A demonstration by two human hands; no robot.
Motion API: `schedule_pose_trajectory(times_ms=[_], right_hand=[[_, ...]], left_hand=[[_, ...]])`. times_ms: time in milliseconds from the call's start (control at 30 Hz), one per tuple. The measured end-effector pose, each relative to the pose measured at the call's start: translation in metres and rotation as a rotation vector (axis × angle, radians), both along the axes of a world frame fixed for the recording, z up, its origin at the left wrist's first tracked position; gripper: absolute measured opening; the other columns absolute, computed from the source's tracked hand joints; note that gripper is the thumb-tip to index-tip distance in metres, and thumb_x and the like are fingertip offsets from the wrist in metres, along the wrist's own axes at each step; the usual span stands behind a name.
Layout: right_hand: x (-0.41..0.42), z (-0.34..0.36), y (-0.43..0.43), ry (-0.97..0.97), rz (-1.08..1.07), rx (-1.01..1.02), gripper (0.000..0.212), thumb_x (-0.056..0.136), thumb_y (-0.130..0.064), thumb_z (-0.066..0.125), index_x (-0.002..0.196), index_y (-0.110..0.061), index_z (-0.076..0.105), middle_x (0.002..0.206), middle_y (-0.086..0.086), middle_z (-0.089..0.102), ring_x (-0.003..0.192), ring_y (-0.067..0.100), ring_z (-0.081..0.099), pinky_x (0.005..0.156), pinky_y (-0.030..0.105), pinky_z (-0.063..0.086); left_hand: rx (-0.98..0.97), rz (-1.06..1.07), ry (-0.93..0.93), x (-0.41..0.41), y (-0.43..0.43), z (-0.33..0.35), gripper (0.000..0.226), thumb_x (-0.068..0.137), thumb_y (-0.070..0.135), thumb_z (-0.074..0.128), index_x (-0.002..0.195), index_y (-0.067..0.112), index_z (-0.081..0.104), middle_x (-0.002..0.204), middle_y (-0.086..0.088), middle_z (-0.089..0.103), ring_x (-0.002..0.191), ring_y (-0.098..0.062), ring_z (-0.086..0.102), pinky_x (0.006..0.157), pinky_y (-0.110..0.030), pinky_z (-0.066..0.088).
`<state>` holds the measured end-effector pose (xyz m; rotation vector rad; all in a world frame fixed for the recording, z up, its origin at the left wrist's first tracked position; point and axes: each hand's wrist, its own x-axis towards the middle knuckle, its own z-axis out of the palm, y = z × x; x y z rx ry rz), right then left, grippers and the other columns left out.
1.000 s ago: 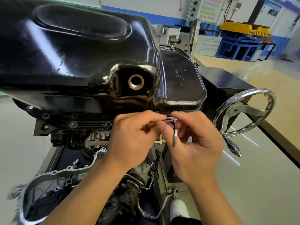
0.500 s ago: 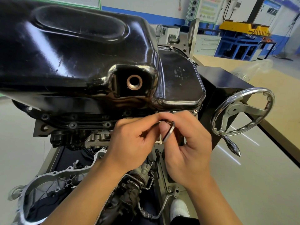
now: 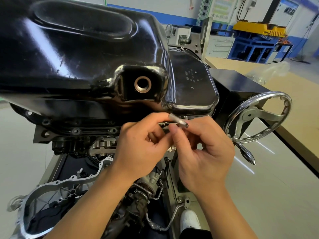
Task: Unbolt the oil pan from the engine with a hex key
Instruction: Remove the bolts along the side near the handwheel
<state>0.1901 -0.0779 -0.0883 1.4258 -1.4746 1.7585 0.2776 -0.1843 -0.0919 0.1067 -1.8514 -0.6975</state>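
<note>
The glossy black oil pan (image 3: 82,54) fills the upper left, bolted onto the upturned engine (image 3: 96,145), with a brass drain hole (image 3: 142,84) in its side. Bolt heads (image 3: 76,131) line its lower flange. Just under the pan's right corner, my left hand (image 3: 139,150) pinches the thin shaft of the hex key (image 3: 179,122) with fingertips. My right hand (image 3: 205,152) holds the key's blurred short arm between thumb and fingers. The bolt at the key's tip is hidden behind my fingers.
A chrome handwheel (image 3: 259,118) with a crank handle stands out at right of the engine stand. A silver cover (image 3: 57,192) and hoses lie below. A wooden bench (image 3: 300,107) runs along the right, blue cabinets behind it. My white shoe (image 3: 189,219) shows at the bottom.
The hex key's free arm has swung from pointing downward up to nearly level, and both hands have risen slightly toward the pan's flange.
</note>
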Motion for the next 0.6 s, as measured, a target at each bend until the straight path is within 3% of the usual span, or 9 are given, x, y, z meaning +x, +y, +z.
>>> schedule_pose_trajectory(times_ms=[100, 267, 367, 433, 500, 600], right_hand=[[-0.0004, 0.0002, 0.0, 0.024, 0.029, 0.028, 0.013, 0.089, 0.003, 0.069, 0.101, -0.001, 0.073, 0.082, 0.003, 0.067, 0.079, 0.013, 0.062, 0.074, 0.019, 0.045], [0.002, 0.0012, -0.0021, 0.017, 0.055, 0.033, 0.013, 0.092, -0.002, 0.068, 0.104, -0.002, 0.071, 0.084, 0.004, 0.064, 0.08, 0.015, 0.061, 0.075, 0.019, 0.045], [0.0009, 0.0025, -0.0013, -0.006, 0.013, 0.021, 0.02, 0.087, -0.01, 0.077, 0.104, -0.012, 0.069, 0.078, -0.001, 0.058, 0.068, 0.015, 0.054, 0.064, 0.02, 0.042], [-0.0004, 0.0028, -0.0009, -0.035, -0.008, 0.002, 0.021, 0.081, -0.009, 0.082, 0.098, -0.011, 0.071, 0.076, -0.002, 0.058, 0.065, 0.016, 0.052, 0.061, 0.023, 0.041], [0.0001, 0.0031, -0.0012, -0.026, -0.034, -0.026, 0.023, 0.078, -0.005, 0.085, 0.093, -0.013, 0.07, 0.075, -0.004, 0.059, 0.066, 0.013, 0.053, 0.062, 0.022, 0.041], [0.0035, 0.0031, -0.0032, -0.003, -0.025, -0.056, 0.02, 0.079, -0.006, 0.082, 0.093, -0.014, 0.069, 0.076, 0.0, 0.062, 0.072, 0.01, 0.056, 0.068, 0.017, 0.043]], left_hand=[[-0.089, -0.042, -0.08, 0.0008, -0.0025, 0.001, 0.031, 0.093, 0.013, 0.063, 0.124, 0.012, 0.068, 0.059, 0.021, 0.056, 0.049, 0.003, 0.052, 0.053, -0.011, 0.044], [-0.128, -0.018, -0.1, -0.0002, -0.0084, 0.0036, 0.026, 0.094, 0.011, 0.057, 0.114, 0.009, 0.074, 0.075, 0.034, 0.052, 0.062, 0.017, 0.054, 0.062, 0.0, 0.037], [-0.097, 0.013, -0.078, -0.0014, -0.0095, 0.0032, 0.017, 0.091, 0.007, 0.07, 0.106, 0.01, 0.077, 0.081, 0.027, 0.064, 0.067, 0.019, 0.057, 0.062, -0.006, 0.045], [-0.064, 0.042, -0.074, -0.0022, -0.0089, 0.0026, 0.009, 0.085, 0.005, 0.078, 0.092, 0.01, 0.078, 0.071, 0.025, 0.063, 0.059, 0.012, 0.056, 0.055, -0.012, 0.044], [-0.048, 0.064, -0.084, -0.0027, -0.0073, 0.0032, 0.003, 0.085, 0.008, 0.078, 0.084, 0.01, 0.076, 0.061, 0.02, 0.059, 0.051, 0.003, 0.053, 0.047, -0.023, 0.044], [-0.071, 0.109, -0.074, -0.0025, -0.0043, 0.0057, 0.011, 0.088, 0.018, 0.069, 0.081, 0.011, 0.074, 0.057, 0.022, 0.051, 0.048, 0.001, 0.049, 0.043, -0.03, 0.043]])
